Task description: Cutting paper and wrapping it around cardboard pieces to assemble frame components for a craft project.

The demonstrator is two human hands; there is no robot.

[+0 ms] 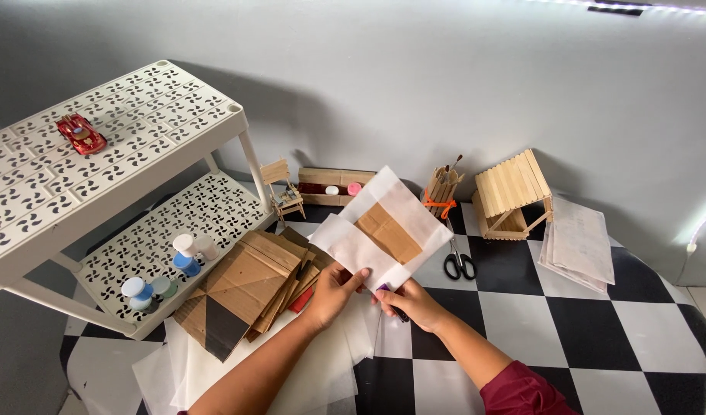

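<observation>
My left hand and my right hand together hold up a brown cardboard piece wrapped in translucent white paper, tilted above the checkered floor. The left thumb presses on the paper's lower edge. In the right hand there is also a small dark tool with a purple part, mostly hidden by the fingers. Just left of my left hand lies a stack of cardboard sheets on more white paper.
A white perforated two-tier rack stands at left with a red toy car on top and small paint bottles below. Black scissors, a stick house, a stick chair, a brush holder and stacked paper sheets sit behind.
</observation>
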